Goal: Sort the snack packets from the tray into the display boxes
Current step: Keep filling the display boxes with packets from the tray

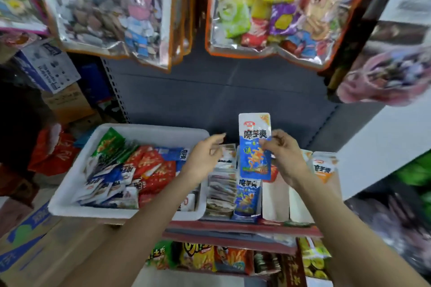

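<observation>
Where 魔芋爽 shows, right hand (283,155) pinches blue packet (254,147).

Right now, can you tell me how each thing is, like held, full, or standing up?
blue packet: upright, pinched by the right hand.
right hand: gripping the packet's right edge.
left hand: open, holding nothing.
white tray: heaped with mixed packets.
blue display box: holds matching blue packets standing up.
orange packet: standing at the right end of the row.
</observation>
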